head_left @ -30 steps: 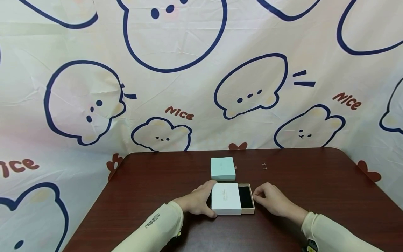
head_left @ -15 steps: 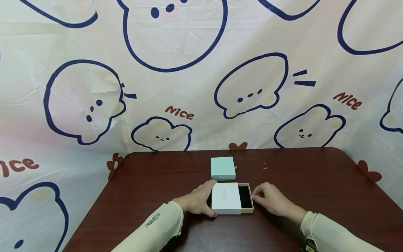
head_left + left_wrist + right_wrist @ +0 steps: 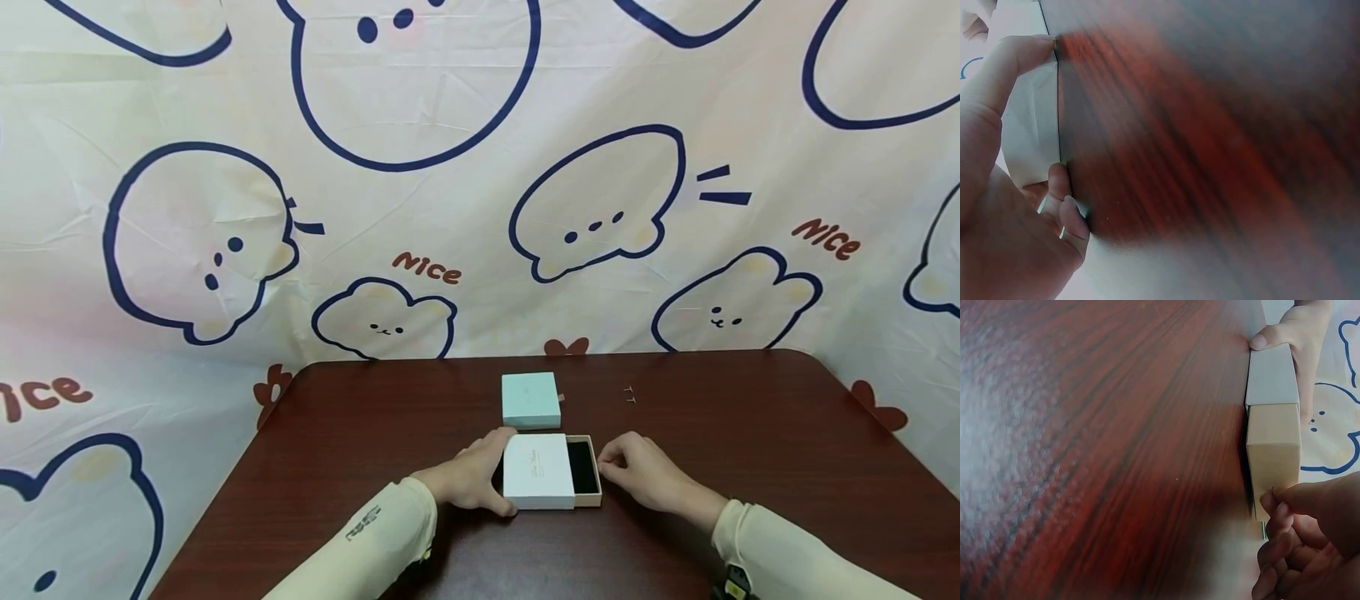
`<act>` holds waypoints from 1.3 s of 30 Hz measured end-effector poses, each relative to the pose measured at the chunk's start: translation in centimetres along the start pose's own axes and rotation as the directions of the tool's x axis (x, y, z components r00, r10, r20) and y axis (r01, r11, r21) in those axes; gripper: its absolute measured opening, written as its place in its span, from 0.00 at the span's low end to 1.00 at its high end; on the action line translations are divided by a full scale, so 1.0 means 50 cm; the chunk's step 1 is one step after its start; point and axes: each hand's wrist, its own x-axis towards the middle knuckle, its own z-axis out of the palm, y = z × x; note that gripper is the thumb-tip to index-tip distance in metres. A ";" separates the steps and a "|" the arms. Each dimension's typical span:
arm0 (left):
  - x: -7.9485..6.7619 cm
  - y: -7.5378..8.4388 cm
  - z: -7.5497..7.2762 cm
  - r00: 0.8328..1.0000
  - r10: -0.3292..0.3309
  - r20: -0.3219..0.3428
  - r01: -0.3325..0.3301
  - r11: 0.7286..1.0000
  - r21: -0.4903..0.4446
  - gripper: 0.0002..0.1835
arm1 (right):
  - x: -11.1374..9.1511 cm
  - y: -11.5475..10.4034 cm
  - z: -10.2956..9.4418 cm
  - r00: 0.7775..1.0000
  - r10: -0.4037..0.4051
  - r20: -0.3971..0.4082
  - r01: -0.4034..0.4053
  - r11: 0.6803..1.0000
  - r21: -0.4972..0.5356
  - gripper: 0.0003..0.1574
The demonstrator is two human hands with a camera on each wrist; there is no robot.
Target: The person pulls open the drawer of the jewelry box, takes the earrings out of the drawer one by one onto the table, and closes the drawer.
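Observation:
A white drawer-style gift box (image 3: 536,473) lies on the table, its beige drawer (image 3: 589,501) with a black lining sticking out partway to the right. My left hand (image 3: 472,477) grips the sleeve's left end, thumb on the near side and fingers round the far side. In the left wrist view, the thumb and fingertips (image 3: 1057,181) show along the white side wall. At the drawer's end my right hand (image 3: 641,472) has its thumb and forefinger pinched together on a small pull tab, mostly hidden by the fingertips. In the right wrist view, the drawer's plain front (image 3: 1272,469) faces the curled right fingers.
Just behind the white box sits a mint-green box (image 3: 529,402) with a small tab on its right side. Two tiny metallic pieces (image 3: 630,394) lie farther right on the dark wooden table (image 3: 375,408). A printed cloth (image 3: 480,208) hangs behind the table.
The drawer has slid slightly left into the white sleeve, and my right hand has moved left with it. My left hand and the mint-green box stay put.

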 end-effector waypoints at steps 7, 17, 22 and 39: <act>-0.001 -0.003 0.000 1.000 -0.012 0.007 0.012 1.000 -0.005 0.56 | 0.001 -0.003 0.004 1.000 -0.001 -0.004 0.001 1.000 0.014 0.10; -0.004 0.003 -0.002 1.000 -0.002 0.012 0.002 1.000 -0.014 0.56 | 0.000 -0.007 0.008 1.000 -0.003 -0.007 0.004 1.000 0.002 0.10; -0.004 0.002 -0.001 1.000 -0.005 0.011 0.005 1.000 -0.017 0.56 | 0.001 -0.009 0.010 1.000 -0.005 -0.003 0.005 1.000 0.006 0.09; -0.001 0.001 -0.002 1.000 0.010 0.006 -0.010 1.000 -0.007 0.56 | 0.003 -0.011 0.011 1.000 -0.004 0.000 0.004 1.000 0.001 0.09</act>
